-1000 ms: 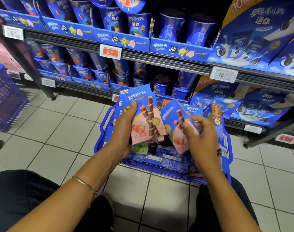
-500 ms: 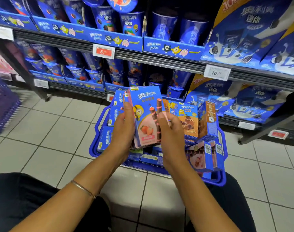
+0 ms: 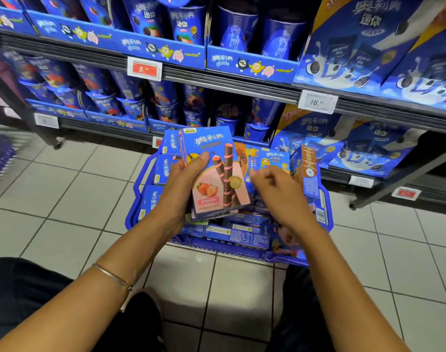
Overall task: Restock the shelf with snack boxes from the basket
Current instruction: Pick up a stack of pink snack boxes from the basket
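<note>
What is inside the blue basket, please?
The basket holds many blue snack boxes, some upright, some flat. The left hand holds a stack of strawberry boxes above it; these and the right hand cover the middle, so the bottom is hidden.

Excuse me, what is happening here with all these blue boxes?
A person crouches before a store shelf with a blue basket full of snack boxes on the tiled floor. The left hand holds a small stack of strawberry wafer-roll boxes above the basket. The right hand, with an open and empty grip, hovers over the boxes remaining in the basket. No box in hand has reached the shelf yet.
</note>
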Motion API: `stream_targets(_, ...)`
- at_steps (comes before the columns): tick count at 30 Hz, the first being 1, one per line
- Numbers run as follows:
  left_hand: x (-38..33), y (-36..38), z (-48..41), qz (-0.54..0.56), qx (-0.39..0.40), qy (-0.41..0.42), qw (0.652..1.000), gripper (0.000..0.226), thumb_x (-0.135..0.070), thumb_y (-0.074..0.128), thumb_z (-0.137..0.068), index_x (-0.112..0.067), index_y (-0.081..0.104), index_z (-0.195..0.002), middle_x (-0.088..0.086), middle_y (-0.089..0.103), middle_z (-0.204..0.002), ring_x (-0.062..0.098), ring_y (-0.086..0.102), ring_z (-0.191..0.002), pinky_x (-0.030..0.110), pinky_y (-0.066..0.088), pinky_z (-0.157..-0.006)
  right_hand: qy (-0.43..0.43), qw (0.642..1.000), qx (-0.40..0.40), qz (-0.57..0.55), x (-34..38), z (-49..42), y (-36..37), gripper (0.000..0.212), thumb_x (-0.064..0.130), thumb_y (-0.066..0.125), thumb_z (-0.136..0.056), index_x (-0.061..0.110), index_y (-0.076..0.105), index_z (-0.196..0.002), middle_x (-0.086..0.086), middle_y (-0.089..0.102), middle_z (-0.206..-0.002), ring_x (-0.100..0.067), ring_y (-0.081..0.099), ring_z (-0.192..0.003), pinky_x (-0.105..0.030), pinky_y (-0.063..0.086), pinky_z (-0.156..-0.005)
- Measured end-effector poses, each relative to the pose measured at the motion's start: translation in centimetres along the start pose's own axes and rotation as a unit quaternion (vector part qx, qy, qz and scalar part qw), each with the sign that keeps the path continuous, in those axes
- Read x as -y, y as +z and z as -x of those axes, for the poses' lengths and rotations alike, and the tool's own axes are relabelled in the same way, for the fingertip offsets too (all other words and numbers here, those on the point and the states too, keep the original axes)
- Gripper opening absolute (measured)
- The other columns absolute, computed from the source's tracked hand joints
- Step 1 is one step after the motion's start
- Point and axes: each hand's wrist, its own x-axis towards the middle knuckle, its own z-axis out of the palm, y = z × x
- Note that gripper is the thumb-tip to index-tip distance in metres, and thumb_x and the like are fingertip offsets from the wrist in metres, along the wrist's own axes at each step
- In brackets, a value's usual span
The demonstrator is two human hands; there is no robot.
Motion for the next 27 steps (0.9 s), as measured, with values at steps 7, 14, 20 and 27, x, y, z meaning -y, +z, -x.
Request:
stream_targets(7, 0.3, 0.3, -0.3, -0.002, 0.003, -0.012, 1.0, 0.063, -0.048, 0.068, -0.096, -0.013, 0.055, -0.147, 0.013, 0.075, -0.129, 0.035, 0.076, -0.112, 0.043, 0.064, -0.081, 0.109, 0.873, 0.094, 0.466, -4.4, -1.0, -3.7, 0.063, 0.066, 0.059, -0.084, 0.027, 0.053, -0.133, -0.006, 0.051, -0.145, -0.035, 0.04, -0.137, -0.047, 0.033, -0.11)
stream_targets(14, 0.3, 0.6, -0.4, -0.005, 0.008, -0.007, 1.0, 0.08, -0.055, 0.077, -0.082, -0.013, 0.056, -0.146, 0.013, 0.075, -0.129, 0.038, 0.074, -0.114, 0.058, 0.059, -0.1, 0.063, 0.865, 0.097, 0.488, -4.8, -0.5, -2.6, 0.04, 0.04, 0.066, -0.085, 0.033, 0.06, -0.124, 0.0, 0.063, -0.128, -0.026, 0.055, -0.124, -0.042, 0.036, -0.103)
stream_targets(20, 0.6, 0.4, -0.7, -0.015, 0.01, -0.005, 1.0, 0.073, -0.056, 0.074, -0.089, -0.014, 0.056, -0.146, 0.012, 0.076, -0.126, 0.037, 0.076, -0.111, 0.056, 0.061, -0.098, 0.023, 0.974, -0.02, 0.222, -3.9, -0.5, -5.1, 0.021, 0.014, 0.062, -0.09, 0.03, 0.07, -0.102, -0.001, 0.07, -0.099, -0.024, 0.065, -0.091, -0.028, 0.05, -0.069)
stream_targets(27, 0.4, 0.5, -0.7, 0.002, -0.008, -0.011, 1.0, 0.089, -0.066, 0.078, -0.078, -0.018, 0.054, -0.149, 0.01, 0.077, -0.127, 0.034, 0.076, -0.112, 0.058, 0.058, -0.102, -0.002, 0.919, -0.176, -0.353, 1.0, 0.5, -8.6, 0.017, 0.008, 0.069, -0.09, 0.013, 0.072, -0.106, -0.009, 0.072, -0.094, -0.019, 0.071, -0.073, -0.028, 0.053, -0.059)
